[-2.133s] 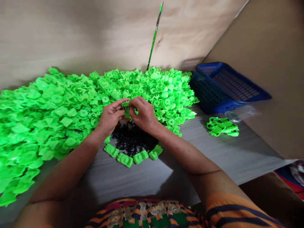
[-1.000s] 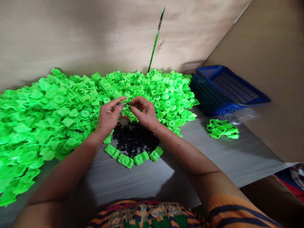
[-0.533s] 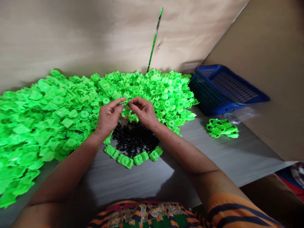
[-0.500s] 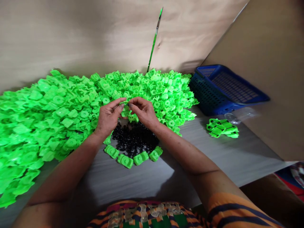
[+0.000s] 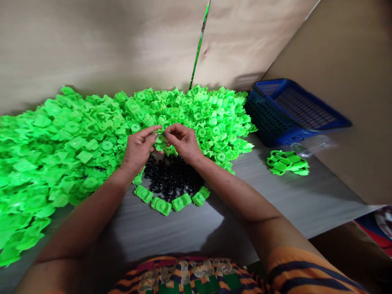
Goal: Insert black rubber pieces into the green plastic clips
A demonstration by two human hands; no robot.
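Note:
My left hand (image 5: 138, 148) pinches a thin green plastic toy car body (image 5: 159, 133) between thumb and fingers, above the heap's front edge. At its right end, my right hand (image 5: 183, 143) has thumb and forefinger closed on a small dark piece that looks like a black wheel axle; the fingers mostly cover it. Just below both hands lies a pile of small black wheel axles (image 5: 173, 177). Several green car bodies (image 5: 161, 206) curve in a row along the near side of that pile.
A large heap of green car bodies (image 5: 76, 143) spreads along the wooden back wall. At the right stand a blue plastic basket (image 5: 269, 118) and a clear plastic piece (image 5: 301, 150). Before them lies a small stack of green cars with black axles (image 5: 288, 162). A green-stained stick (image 5: 198, 51) leans upright behind.
The view has tilted slightly downward. Both hands stay together at the same green car body, with only slight finger movement.

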